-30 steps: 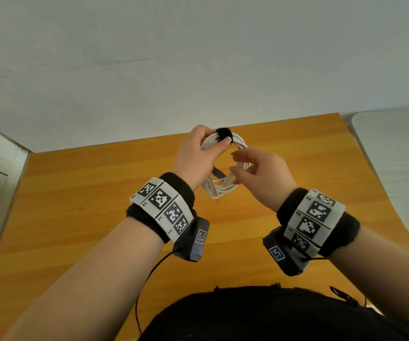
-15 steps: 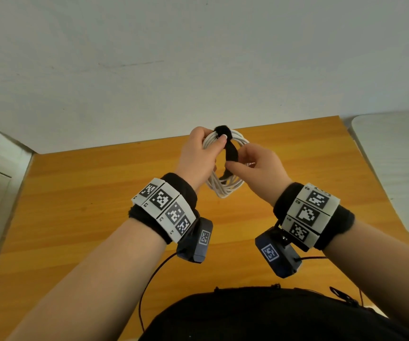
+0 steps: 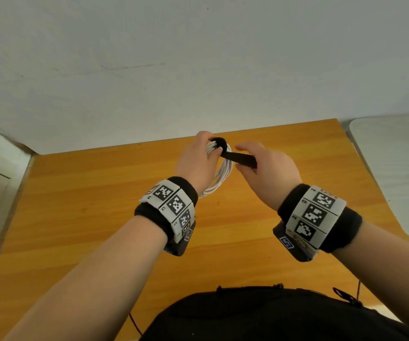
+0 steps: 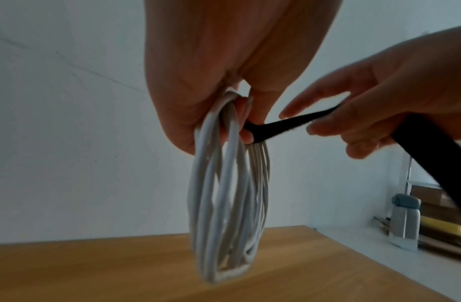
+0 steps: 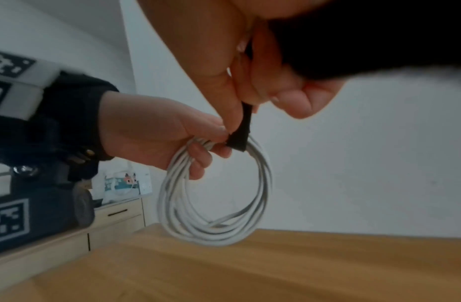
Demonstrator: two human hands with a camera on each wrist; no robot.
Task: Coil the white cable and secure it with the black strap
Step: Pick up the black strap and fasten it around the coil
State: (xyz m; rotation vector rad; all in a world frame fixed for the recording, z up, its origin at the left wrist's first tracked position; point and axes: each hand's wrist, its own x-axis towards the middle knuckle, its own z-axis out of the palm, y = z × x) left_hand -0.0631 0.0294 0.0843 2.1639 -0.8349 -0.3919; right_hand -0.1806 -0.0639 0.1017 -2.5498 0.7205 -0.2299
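Above the far edge of the orange wooden desk (image 3: 100,217), against a plain white wall (image 3: 198,57), both hands work in the air. Off the desk's right edge, a grey-capped bottle (image 4: 404,219) stands on a pale counter (image 4: 366,251). The left hand (image 3: 196,163) grips the coiled white cable (image 5: 214,204) at its top, fingers curled round the strands. The right hand (image 3: 267,168) pinches the black strap (image 4: 283,124), stretched taut from the coil.

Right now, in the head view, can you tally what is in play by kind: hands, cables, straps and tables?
Hands: 2, left hand gripping the white cable, right hand pinching the black strap
Cable coils: 1
Straps: 1
Wooden table: 1
Total: 5
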